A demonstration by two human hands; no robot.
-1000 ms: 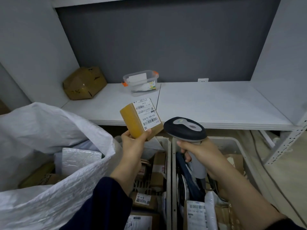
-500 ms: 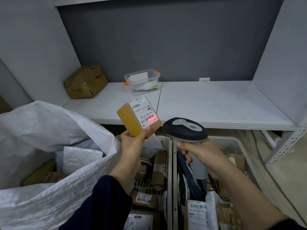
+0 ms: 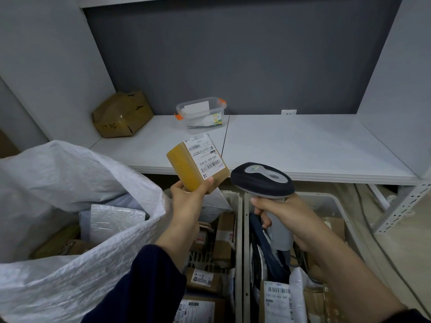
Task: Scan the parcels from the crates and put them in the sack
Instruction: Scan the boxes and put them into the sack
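My left hand (image 3: 186, 199) grips a small brown cardboard parcel (image 3: 186, 170) from below, its white barcode label turned up and to the right. My right hand (image 3: 279, 213) holds a grey and dark blue handheld scanner (image 3: 262, 180) by its handle, the head just right of the parcel. No red scan line shows on the label. The white woven sack (image 3: 70, 276) gapes open at the left with several parcels inside. Two pale crates (image 3: 240, 252) below my arms hold several boxed and bagged parcels.
A white shelf (image 3: 291, 148) runs across behind the crates. On it sit a crumpled brown box (image 3: 121, 115) at the left and a clear lidded tub with orange clips (image 3: 200, 113). A perforated metal shelf post (image 3: 401, 206) stands at the right.
The red scan line seen on the label half a second ago is gone. The parcel has shifted slightly left toward the sack; the scanner has barely moved.
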